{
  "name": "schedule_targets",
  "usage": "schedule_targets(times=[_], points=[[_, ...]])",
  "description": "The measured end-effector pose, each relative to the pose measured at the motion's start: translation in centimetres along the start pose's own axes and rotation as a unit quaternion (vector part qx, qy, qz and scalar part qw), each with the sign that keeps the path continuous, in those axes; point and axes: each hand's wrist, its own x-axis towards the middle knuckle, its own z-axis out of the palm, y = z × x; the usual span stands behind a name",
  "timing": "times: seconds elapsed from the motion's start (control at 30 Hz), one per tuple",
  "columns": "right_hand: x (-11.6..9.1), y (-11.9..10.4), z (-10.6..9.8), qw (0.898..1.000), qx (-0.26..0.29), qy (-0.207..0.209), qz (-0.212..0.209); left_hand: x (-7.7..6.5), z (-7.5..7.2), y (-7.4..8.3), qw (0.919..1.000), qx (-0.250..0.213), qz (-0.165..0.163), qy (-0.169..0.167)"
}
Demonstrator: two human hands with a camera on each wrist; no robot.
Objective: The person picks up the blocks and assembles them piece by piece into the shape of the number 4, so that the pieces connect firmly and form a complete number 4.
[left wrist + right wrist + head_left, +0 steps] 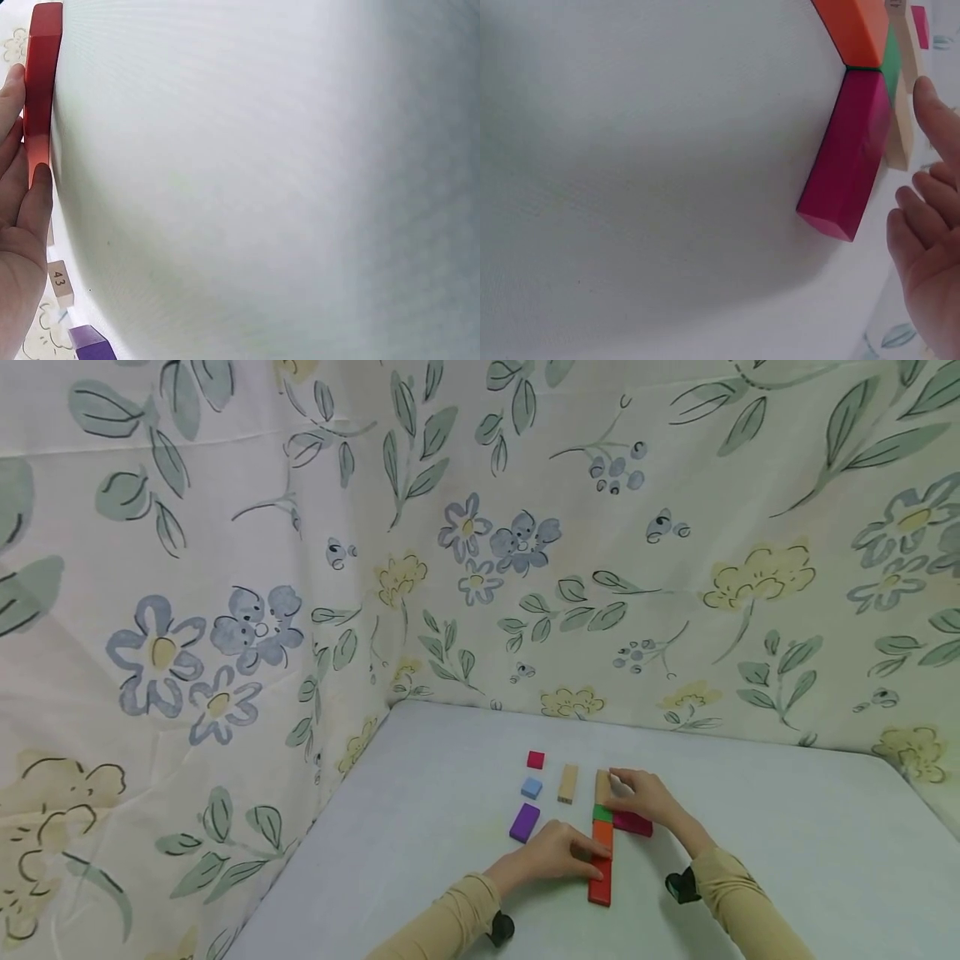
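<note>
A row of blocks lies on the white tabletop: a plain wood block [602, 785], a green block [602, 813], an orange block [602, 835] and a red block [600, 891]. My left hand [555, 850] pinches the red block near its joint with the orange one, thumb at the side and a finger over the top [13, 86]. A magenta block [845, 150] juts out to the right, against the green block. My right hand [647, 797] is beside the plain wood block; in the right wrist view one finger [934, 112] is extended, others bent, with no block clearly between them.
Left of the row stand a small crimson block [536, 760], a light blue block [531, 788], a purple block [525, 822] and another wood block [567, 783] marked with a number. Floral cloth [525, 568] hangs behind and left of the table [450, 760].
</note>
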Motion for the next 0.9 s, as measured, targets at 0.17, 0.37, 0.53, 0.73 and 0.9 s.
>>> schedule_targets(times=[0.17, 0.37, 0.53, 0.73, 0.9], points=[[0.0, -0.2, -0.5, 1.0, 0.008, 0.014, -0.017, 0.1, 0.1, -0.1, 1.0, -0.005, 0.0, -0.001], [-0.2, -1.1, -1.3, 0.999, 0.018, 0.026, -0.035, 0.1, 0.1, -0.2, 1.0, 0.004, 0.006, 0.004], [-0.5, -1.8, -2.1, 0.998, 0.016, 0.043, -0.051, 0.1, 0.0, -0.1, 1.0, -0.002, 0.002, 0.004], [-1.0, -2.1, -2.8, 0.998, 0.04, 0.039, -0.03, 0.1, 0.1, 0.1, 0.9999, 0.003, 0.008, 0.011], [-1.6, -2.5, -3.1, 0.997, 0.054, 0.045, -0.026, 0.0, 0.1, 0.2, 0.9998, 0.009, 0.008, 0.018]])
